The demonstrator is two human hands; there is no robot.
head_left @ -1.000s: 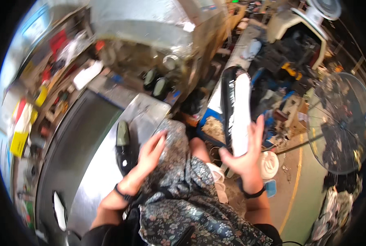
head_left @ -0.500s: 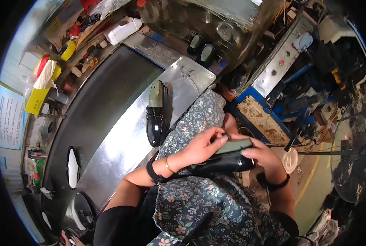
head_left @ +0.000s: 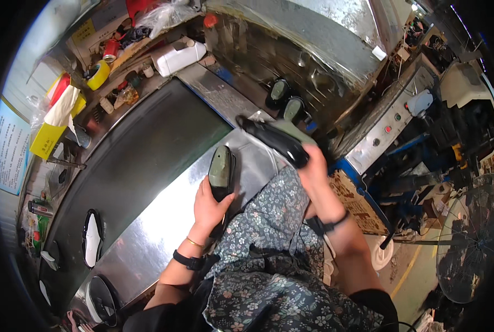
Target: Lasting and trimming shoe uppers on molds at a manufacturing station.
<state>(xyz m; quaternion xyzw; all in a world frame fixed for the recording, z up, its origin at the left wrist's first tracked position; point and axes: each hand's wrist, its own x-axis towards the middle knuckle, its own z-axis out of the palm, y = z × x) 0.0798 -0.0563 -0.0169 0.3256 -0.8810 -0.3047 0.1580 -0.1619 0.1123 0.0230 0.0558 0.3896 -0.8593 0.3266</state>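
Note:
A glossy black shoe with a green shoe last (head_left: pixel 220 166) in it lies on the bare metal sheet in front of me. My left hand (head_left: pixel 209 207) is closed round its near part, thumb on the right and fingers on the left, hiding the toe. Farther away and to the right, my right hand (head_left: pixel 315 171) grips a second black shoe (head_left: pixel 280 143). This one is tilted and held above the far end of the metal sheet, and a green last shows along its far side. Motion blurs it somewhat.
Two more black shoes on green lasts (head_left: pixel 280 89) stand behind the metal sheet. A dark conveyor belt (head_left: pixel 142 144) runs along the left, carrying a black shoe part with a white inside (head_left: pixel 92 238). A machine with a button panel (head_left: pixel 388 128) stands at the right, near a fan (head_left: pixel 468 243).
My right hand has carried its shoe from my lap up to the far end of the sheet. My left hand has left that shoe and taken hold of the one lying on the metal.

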